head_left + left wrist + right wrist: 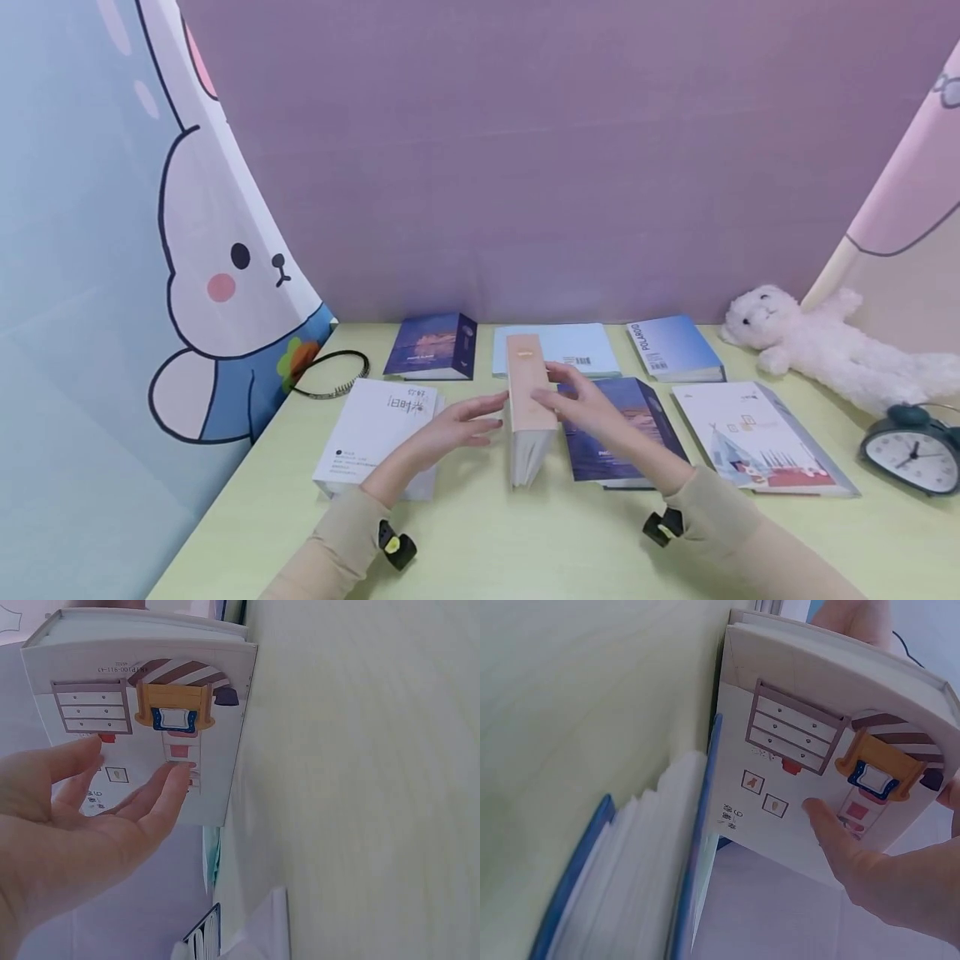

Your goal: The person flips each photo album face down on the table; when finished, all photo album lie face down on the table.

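A thick photo album point(531, 379) with a peach spine stands on edge on the table, spine up, its white page edges facing me. My right hand point(592, 408) holds it from the right, one digit over the spine and another against the cover. That cover, printed with a chest of drawers and a bed, shows in the right wrist view. On the other side my left hand point(450, 429) has its fingers loosely extended, fingertips right at the cover. A purple-blue album point(615, 425) lies beneath my right hand, and a white album point(375, 429) lies beside my left wrist.
Along the back lie a dark blue album point(431, 342), a pale blue album point(551, 342) and a Polaroid album point(675, 346). A tent-printed album point(757, 437), white plush toy point(817, 346) and green alarm clock point(911, 450) are at right. A headband point(330, 392) lies left.
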The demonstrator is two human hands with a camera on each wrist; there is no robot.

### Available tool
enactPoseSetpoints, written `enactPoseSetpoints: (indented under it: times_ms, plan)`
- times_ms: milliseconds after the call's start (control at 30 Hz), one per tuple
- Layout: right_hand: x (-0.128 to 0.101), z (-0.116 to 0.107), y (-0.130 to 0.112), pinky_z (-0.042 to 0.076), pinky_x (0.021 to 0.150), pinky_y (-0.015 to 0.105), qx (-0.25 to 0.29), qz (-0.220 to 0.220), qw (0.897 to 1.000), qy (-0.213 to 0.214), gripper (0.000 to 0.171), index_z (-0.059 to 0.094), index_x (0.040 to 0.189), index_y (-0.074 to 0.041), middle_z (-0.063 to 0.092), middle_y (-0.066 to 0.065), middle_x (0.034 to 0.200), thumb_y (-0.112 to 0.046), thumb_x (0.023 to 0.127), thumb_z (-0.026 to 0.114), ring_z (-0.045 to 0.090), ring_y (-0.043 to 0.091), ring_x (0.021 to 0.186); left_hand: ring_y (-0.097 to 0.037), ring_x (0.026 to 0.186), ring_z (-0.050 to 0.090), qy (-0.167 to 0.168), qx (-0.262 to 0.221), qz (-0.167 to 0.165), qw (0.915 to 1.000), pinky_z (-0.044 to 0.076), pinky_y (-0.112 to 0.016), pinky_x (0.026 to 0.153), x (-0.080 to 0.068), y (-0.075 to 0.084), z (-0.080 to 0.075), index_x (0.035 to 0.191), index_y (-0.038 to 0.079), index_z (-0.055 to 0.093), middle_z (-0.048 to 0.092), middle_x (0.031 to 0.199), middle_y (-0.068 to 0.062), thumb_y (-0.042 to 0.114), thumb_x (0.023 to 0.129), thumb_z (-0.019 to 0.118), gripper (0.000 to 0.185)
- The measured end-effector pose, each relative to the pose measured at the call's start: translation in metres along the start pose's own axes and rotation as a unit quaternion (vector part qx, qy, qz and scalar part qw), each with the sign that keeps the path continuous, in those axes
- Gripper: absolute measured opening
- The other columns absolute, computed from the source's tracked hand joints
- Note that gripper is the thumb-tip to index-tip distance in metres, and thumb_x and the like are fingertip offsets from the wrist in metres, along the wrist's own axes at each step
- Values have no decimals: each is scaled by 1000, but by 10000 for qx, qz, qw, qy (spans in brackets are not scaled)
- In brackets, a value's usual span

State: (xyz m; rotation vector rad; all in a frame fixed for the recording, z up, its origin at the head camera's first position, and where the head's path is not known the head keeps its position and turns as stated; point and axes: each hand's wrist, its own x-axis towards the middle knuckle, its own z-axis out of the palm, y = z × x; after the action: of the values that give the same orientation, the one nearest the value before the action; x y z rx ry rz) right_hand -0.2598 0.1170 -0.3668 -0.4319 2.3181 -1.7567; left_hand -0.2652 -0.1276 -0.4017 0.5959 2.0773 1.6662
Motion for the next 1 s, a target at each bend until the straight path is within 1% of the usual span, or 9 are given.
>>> enactPoseSetpoints:
  times_ms: [133,233,400,533,633,733,800,900,1000]
  plan:
    - [-3,-3,1,49,96,42,30,79,10000,27,76,24,148,-17,30,13,150,-41,88,63,40,34,132,-32,134,39,-124,169,-83,9997,41,-44,105,-1,1,1,145,18,36,29,153,-6,25,98,49,50]
    - [-4,-6,2,50,94,44,173,57,9998,-38,75,21,149,-15,28,14,150,-39,90,61,42,36,130,-32,136,35,-230,350,-173,9990,40,-45,106,-3,1,1,145,21,37,27,154,-6,28,98,48,49]
    - [-5,-8,5,54,87,41,236,21,9997,-110,75,23,148,-8,32,18,148,-35,90,62,54,32,117,-32,138,32,-339,491,-289,9978,35,-46,110,-8,-1,-1,147,21,34,25,155,-8,29,100,45,49]
    - [-5,-9,7,56,81,36,142,161,9997,-94,77,24,147,-4,43,23,139,-33,88,65,63,25,101,-32,137,33,-238,565,-393,9973,33,-48,110,-12,-3,-3,146,20,35,26,154,-10,29,100,43,47]
    - [-4,-9,9,57,79,35,52,238,9997,-71,78,25,146,-3,48,25,133,-33,87,66,65,23,96,-34,136,34,-71,752,-459,9961,34,-50,109,-15,-4,-7,144,21,39,30,152,-11,32,100,44,46]
    - [-3,-8,11,57,77,35,-161,192,9997,22,78,27,146,-4,49,24,133,-32,86,68,64,23,98,-35,137,32,117,1008,-539,9934,31,-53,110,-18,-6,-11,141,24,44,34,150,-11,35,98,46,44]
    - [-2,-7,12,57,72,32,-524,12,9986,93,78,29,145,-2,48,24,133,-31,85,69,63,24,96,-36,138,30,201,1137,-584,9916,27,-56,111,-19,-8,-14,140,25,46,35,150,-11,37,98,47,44]
    - [1,-4,16,56,67,28,-1104,-325,9933,62,78,31,143,3,49,25,132,-29,84,70,63,24,92,-36,140,27,247,1164,-688,9905,21,-58,112,-22,-10,-17,139,24,47,34,150,-11,37,98,47,43]
    - [3,-1,21,54,63,25,-1568,-476,9865,-18,78,34,141,7,53,26,127,-30,83,71,62,21,86,-36,140,26,328,1144,-818,9895,20,-57,113,-24,-10,-18,139,22,47,34,150,-11,35,98,48,43]
